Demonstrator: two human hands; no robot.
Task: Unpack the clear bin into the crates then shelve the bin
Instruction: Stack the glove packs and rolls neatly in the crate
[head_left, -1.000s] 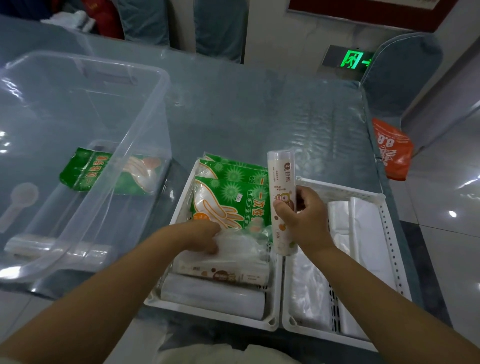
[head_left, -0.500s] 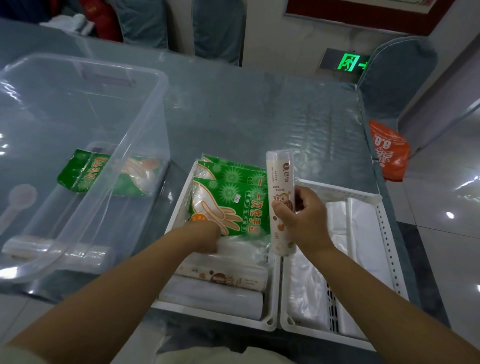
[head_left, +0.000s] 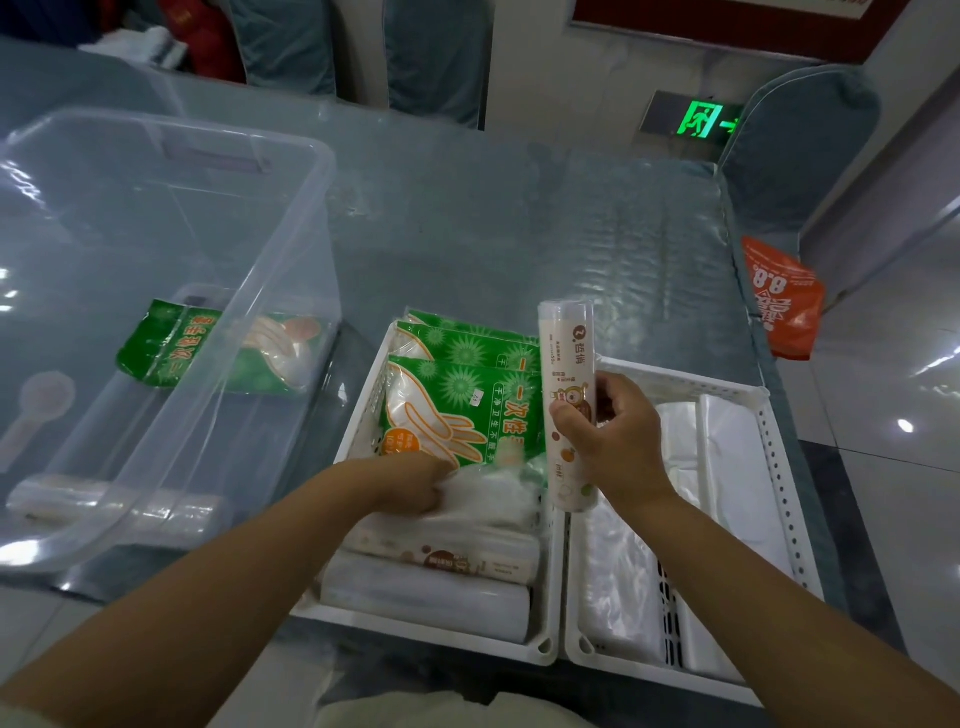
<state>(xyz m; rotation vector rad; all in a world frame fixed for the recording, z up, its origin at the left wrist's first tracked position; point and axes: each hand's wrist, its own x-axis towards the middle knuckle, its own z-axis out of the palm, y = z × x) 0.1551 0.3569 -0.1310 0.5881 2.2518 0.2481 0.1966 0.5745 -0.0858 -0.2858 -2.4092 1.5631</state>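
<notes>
Unpacking is well underway: the right hand (head_left: 615, 431) grips an upright roll (head_left: 566, 374), the left hand (head_left: 415, 480) pinches a plastic pack (head_left: 493, 493) in the left crate (head_left: 358, 415); a green packet (head_left: 171, 345) and rolls remain in the clear bin (head_left: 291, 260) beside that crate.

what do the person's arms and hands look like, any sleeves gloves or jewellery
Both forearms are bare from the frame edge to the wrist. The left hand and right hand wear no gloves, and no rings, watch or wristband show on the parts in view. A sliver of pale fabric at the lower left corner may be a short sleeve; it is too cropped to tell.
</notes>
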